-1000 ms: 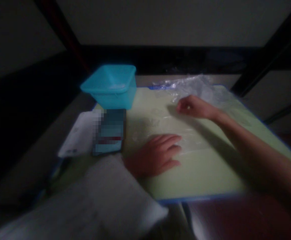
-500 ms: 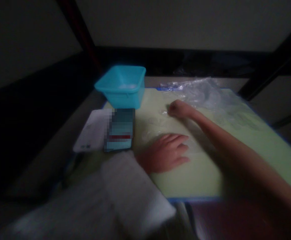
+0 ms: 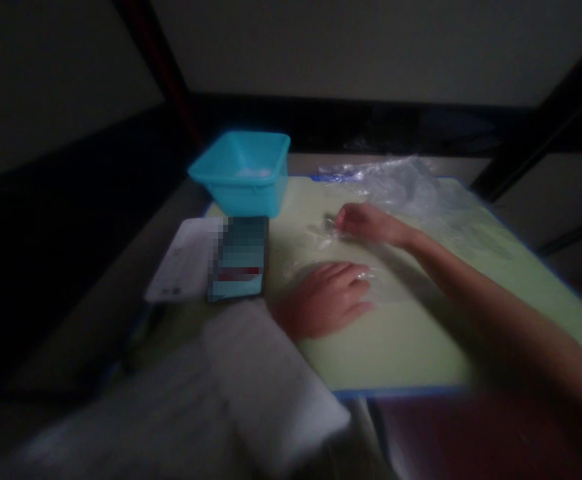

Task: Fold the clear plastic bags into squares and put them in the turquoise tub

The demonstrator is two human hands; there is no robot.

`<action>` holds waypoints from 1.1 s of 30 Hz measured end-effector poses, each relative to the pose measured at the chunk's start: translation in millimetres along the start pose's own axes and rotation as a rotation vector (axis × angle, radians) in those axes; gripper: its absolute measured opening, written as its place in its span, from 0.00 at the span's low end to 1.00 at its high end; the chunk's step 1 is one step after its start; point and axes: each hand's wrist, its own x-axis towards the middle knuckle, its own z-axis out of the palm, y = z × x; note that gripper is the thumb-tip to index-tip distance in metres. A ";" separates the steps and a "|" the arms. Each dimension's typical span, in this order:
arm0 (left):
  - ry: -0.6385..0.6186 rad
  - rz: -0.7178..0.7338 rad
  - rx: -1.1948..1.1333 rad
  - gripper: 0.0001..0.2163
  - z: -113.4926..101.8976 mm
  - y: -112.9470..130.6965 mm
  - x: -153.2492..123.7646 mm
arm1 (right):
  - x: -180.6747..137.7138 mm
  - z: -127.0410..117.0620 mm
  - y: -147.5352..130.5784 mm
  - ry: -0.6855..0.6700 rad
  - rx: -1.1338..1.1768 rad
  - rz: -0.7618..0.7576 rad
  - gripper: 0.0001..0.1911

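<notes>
My left hand [image 3: 328, 300] lies palm down near the front of the yellow-green board, its fingers stretched out. Under and around those fingers spreads a thin clear plastic bag [image 3: 393, 288], hard to make out against the board. Farther back, my right hand [image 3: 371, 223] is closed, fingertips pinched at a crinkled edge of clear plastic. Shiny folds of this plastic show just left of the pinch. The far part of the grip is hidden by the hand itself, and the picture is dim and blurred.
A turquoise plastic basket [image 3: 238, 193] stands at the back left, something whitish inside it. In front lie a phone-like slab [image 3: 241, 257], partly pixelated, and a white sheet [image 3: 183, 260]. Crumpled clear plastic [image 3: 405, 183] covers the back right. The board [image 3: 401, 360] has a blue edge.
My right hand has shifted slightly toward me and turned a little, and the plastic beside its fingertips looks more raised and crinkled. My left hand has slid slightly left and away from me.
</notes>
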 end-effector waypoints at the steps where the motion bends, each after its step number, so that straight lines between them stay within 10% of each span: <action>1: 0.006 -0.012 0.000 0.12 -0.1 0.1 0.3 | -5.7 0.7 0.7 -0.013 0.051 -0.027 0.03; 6: 0.102 -0.158 -0.008 0.10 -0.2 -1.4 2.4 | -34.6 2.7 10.4 0.014 0.276 -0.174 0.08; 12: 0.180 -0.370 0.058 0.08 6.0 -11.0 1.9 | -60.2 -5.9 27.2 0.194 0.002 -0.210 0.10; 33: 0.041 -0.470 0.223 0.08 2.1 -11.7 2.4 | -72.4 -15.3 52.4 0.107 -0.379 -0.220 0.13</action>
